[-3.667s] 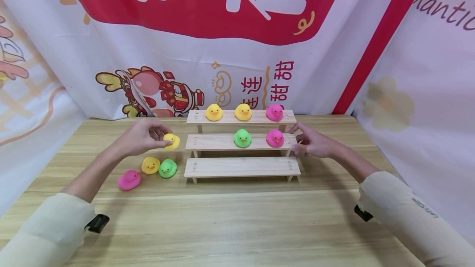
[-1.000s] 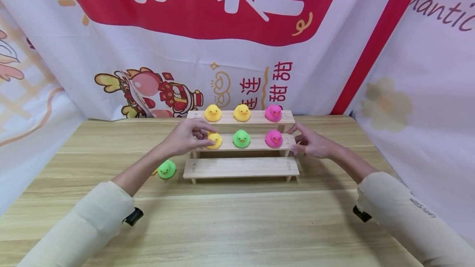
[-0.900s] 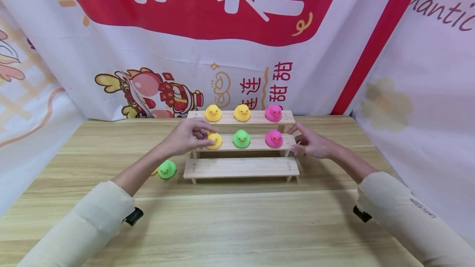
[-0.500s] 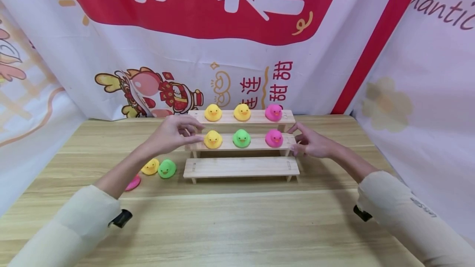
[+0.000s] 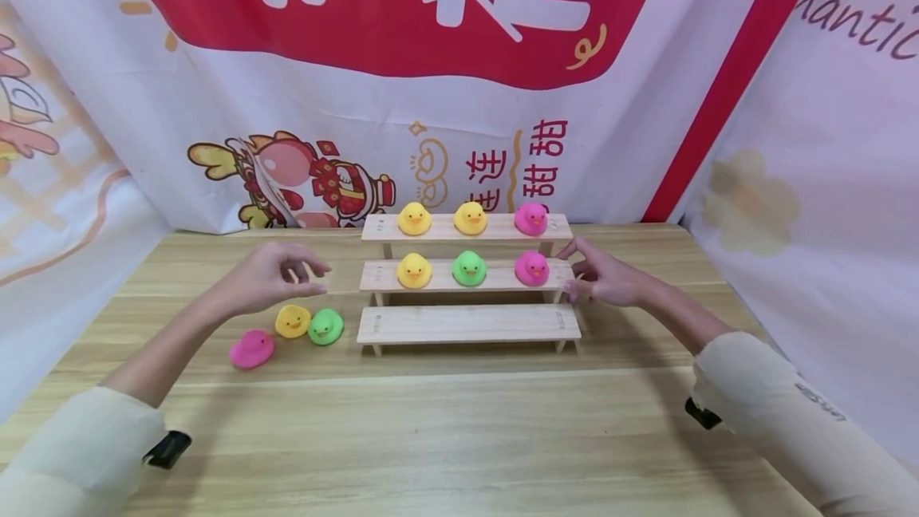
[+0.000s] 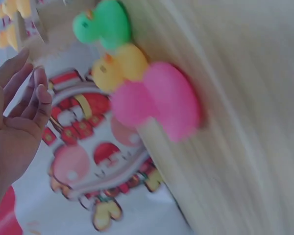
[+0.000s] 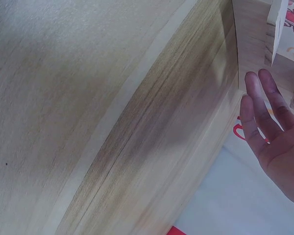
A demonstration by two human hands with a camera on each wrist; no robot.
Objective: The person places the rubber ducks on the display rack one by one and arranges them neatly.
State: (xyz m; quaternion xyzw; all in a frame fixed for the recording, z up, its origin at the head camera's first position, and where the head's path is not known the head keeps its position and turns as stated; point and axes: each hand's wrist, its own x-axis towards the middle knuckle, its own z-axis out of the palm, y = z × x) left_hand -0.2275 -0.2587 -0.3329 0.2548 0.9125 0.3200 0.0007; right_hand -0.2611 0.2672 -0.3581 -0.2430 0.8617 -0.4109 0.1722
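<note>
My left hand point(image 5: 276, 278) hovers over the table at the left, fingers apart and holding nothing. Below it lie a yellow rubber duck point(image 5: 292, 321), a green duck point(image 5: 326, 326) and a pink duck point(image 5: 252, 349). At the right, my right hand point(image 5: 606, 276) grips the end of the middle tier of a three-tier wooden display rack point(image 5: 467, 325), thumb in front and index finger behind. Other fingers extend loosely in the right wrist view. The middle tier carries yellow point(image 5: 414, 270), green point(image 5: 470, 268) and pink ducks point(image 5: 532, 269). Two yellow ducks and a pink one point(image 5: 531, 219) stand on top.
The rack's bottom tier holds no ducks. A wooden table point(image 5: 459, 437) extends in front of the rack. A printed white and red cloth point(image 5: 459, 102) hangs close behind it, and more cloth point(image 5: 811, 198) covers the sides.
My left hand carried a yellow duck rightward onto the middle tier's left end, let go and moved back left above the loose ducks. My right hand stayed at the rack.
</note>
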